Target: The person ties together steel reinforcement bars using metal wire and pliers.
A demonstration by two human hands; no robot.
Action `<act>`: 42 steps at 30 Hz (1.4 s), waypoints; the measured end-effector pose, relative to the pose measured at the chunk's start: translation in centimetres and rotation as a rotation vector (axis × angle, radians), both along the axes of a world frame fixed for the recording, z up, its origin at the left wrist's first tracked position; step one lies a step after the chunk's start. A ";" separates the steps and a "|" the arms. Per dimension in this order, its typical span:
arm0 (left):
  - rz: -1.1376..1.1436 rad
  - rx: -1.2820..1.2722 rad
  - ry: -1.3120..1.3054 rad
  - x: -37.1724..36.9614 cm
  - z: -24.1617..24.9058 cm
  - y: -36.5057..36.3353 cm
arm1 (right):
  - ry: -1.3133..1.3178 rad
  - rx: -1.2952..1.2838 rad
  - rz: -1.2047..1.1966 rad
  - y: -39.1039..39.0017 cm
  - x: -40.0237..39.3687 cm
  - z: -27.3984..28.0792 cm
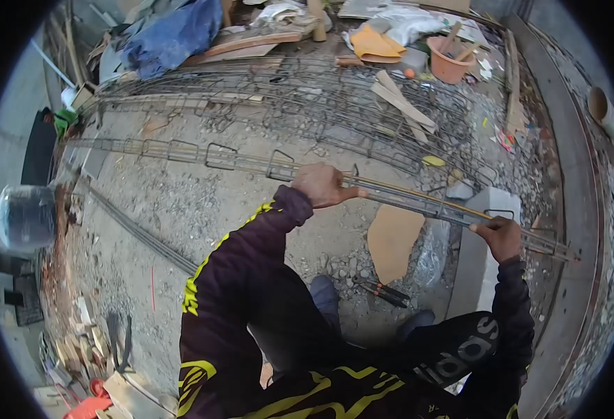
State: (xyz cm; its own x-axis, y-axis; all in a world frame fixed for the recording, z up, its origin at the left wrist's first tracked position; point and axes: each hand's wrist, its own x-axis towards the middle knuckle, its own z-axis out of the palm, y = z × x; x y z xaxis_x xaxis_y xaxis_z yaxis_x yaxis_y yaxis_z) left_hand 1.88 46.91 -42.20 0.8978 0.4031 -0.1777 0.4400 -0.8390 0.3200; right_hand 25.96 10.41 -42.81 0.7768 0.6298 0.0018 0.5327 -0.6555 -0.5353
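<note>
A long rebar cage [226,159] made of thin steel bars with square stirrups stretches across the view from far left to right. My left hand [323,186] is closed around its bars near the middle. Farther right, my right hand [500,237] grips the same cage, thumb pointing left along a bar. Under the cage's right part stands a pale block [471,269]. Pliers or cutters with dark and red handles [383,292] lie on the ground between my feet, beside a flat tan piece of board [393,241].
More rebar cages [272,91] lie beyond, with wood strips [403,105] on them. An orange bucket [450,61] and a blue tarp [174,38] are at the back. Loose steel bars [139,230] lie at left; a concrete edge [565,140] runs along the right.
</note>
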 end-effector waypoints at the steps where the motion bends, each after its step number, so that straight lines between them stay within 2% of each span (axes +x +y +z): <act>1: -0.025 -0.022 0.019 -0.1 -0.8 -0.3 | 0.029 -0.110 -0.022 0.1 -1.0 0.9; 2: -0.082 0.007 0.057 -0.2 -0.6 -0.5 | -0.063 -0.099 -0.016 -0.6 -1.1 -0.3; 4: -0.090 -0.090 0.044 -0.9 -1.9 -0.1 | -0.045 -0.163 -0.033 -1.0 -1.9 0.3; 8: -0.139 -0.163 0.136 -2.6 -2.8 -1.3 | 0.106 -0.319 0.003 -2.9 -3.7 -0.6; 13: -0.300 -0.086 0.359 -3.7 -4.9 -3.2 | 0.215 -0.353 -0.032 -4.8 -7.0 -3.5; 14: -0.308 -0.056 0.449 -3.6 -5.1 -3.4 | 0.325 -0.348 -0.034 -5.0 -7.2 -3.7; 17: -0.357 -0.053 0.466 -3.7 -6.1 -3.7 | 0.349 -0.317 -0.010 -6.0 -8.8 -5.4; 18: -0.400 -0.024 0.558 -3.4 -6.1 -4.0 | 0.374 -0.360 0.049 -6.1 -9.0 -6.2; 21: -0.466 -0.050 0.667 -2.9 -7.3 -3.9 | 0.263 -0.226 0.013 -6.8 -10.6 -8.7; 24: -0.485 -0.129 0.771 -1.6 -6.7 -3.2 | 0.213 0.018 0.007 -8.0 -10.9 -9.1; 26: -0.546 -0.238 0.822 -1.2 -7.0 -1.0 | 0.529 0.262 -0.162 -8.4 -10.6 -8.2; 27: -0.576 -0.189 0.828 -0.5 -5.3 -0.8 | 0.688 0.387 -0.270 -9.0 -10.8 -7.3; 29: -0.429 -0.294 0.831 0.6 -3.5 0.6 | 0.852 0.600 -0.395 -9.3 -11.6 -6.6; 31: -0.275 -0.319 0.642 1.2 -3.5 2.6 | 0.929 0.756 -0.475 -9.4 -12.0 -6.4; 32: -0.241 -0.319 0.522 1.7 -3.9 3.0 | 0.941 0.737 -0.489 -9.3 -12.1 -4.7; 34: -0.165 -0.318 0.272 2.7 -4.7 3.8 | 0.966 0.744 -0.558 -9.3 -12.3 -5.1; 37: -0.292 -0.287 -0.028 3.1 -8.2 4.2 | 0.957 0.771 -0.659 -9.4 -13.2 -5.0; 38: -0.262 -0.432 -0.028 3.0 -9.8 4.6 | 0.945 0.781 -0.688 -9.5 -13.6 -4.7; 41: -0.331 -0.433 -0.056 3.2 -8.6 2.7 | 0.801 0.763 -0.766 -9.3 -15.7 -2.4; 42: -0.326 -0.502 -0.109 3.1 -9.5 3.2 | 0.757 0.705 -0.728 -9.7 -16.1 -1.0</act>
State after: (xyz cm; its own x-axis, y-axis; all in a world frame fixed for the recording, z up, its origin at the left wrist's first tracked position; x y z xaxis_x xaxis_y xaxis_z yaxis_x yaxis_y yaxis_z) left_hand 4.98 50.07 -51.70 0.9845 -0.0051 -0.1753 0.1283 -0.6600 0.7402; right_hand 9.84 0.75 -43.80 0.8955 0.1007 -0.4336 -0.4222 -0.1166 -0.8990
